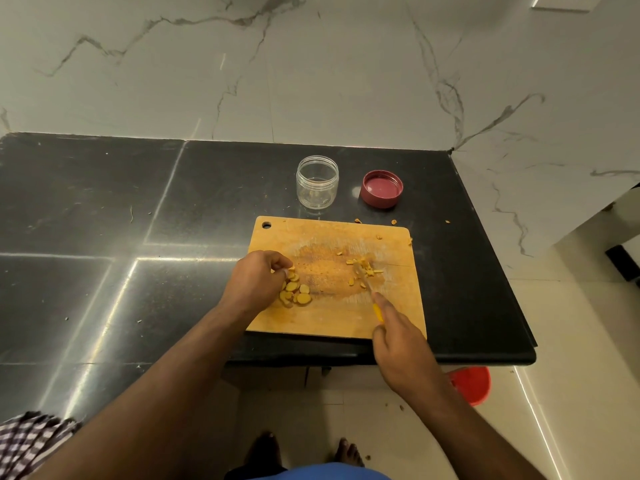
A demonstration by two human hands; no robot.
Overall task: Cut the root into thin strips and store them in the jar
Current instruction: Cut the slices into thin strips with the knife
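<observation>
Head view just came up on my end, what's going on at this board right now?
A person is cutting yellow root on the wooden cutting board. The right hand grips a yellow-handled knife, its blade among a few small cut strips. The left hand fingers a pile of round yellow root slices not yet cut into strips. Behind the board, the clear plastic jar stands open and empty, its dark red lid lying beside it on the black counter.

We see both forearms bare, the left hand point(255, 279) and right hand point(398, 344) without rings or gloves, bare feet point(349, 452) below, and blue clothing point(332, 472) nearest.
</observation>
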